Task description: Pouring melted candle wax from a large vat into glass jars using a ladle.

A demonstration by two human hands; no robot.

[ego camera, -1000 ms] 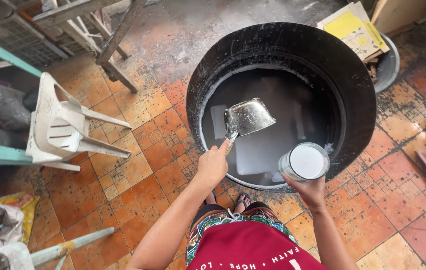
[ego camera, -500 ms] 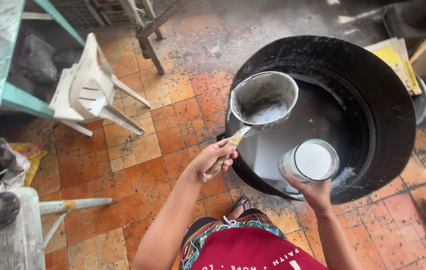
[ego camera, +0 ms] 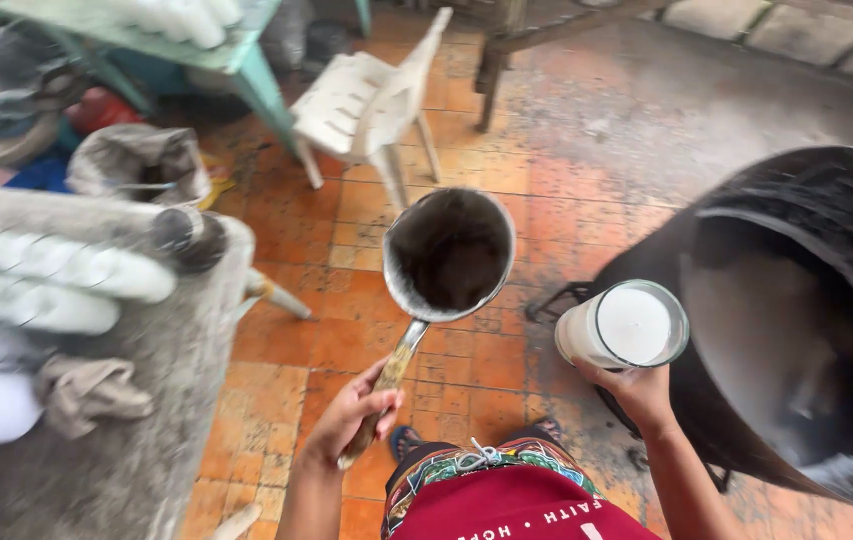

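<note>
My left hand (ego camera: 351, 420) grips the handle of a metal ladle pot (ego camera: 449, 253), held out over the orange tiled floor with dark liquid inside. My right hand (ego camera: 636, 392) holds from below a clear glass jar (ego camera: 623, 327) filled with white wax. The jar is just left of a large black vat (ego camera: 796, 320) that holds pale liquid. The ladle is well clear of the vat, to its left.
A grey worktable (ego camera: 146, 400) at the left carries white candles (ego camera: 56, 285) and a rag (ego camera: 86, 392). A white plastic chair (ego camera: 371, 100) stands behind the ladle, with a green table (ego camera: 236, 55) and bags (ego camera: 141, 165) at the far left.
The view has swung to the left. The ladle has come out of the vat and moved left over the floor; the jar stays in my right hand beside the vat.
</note>
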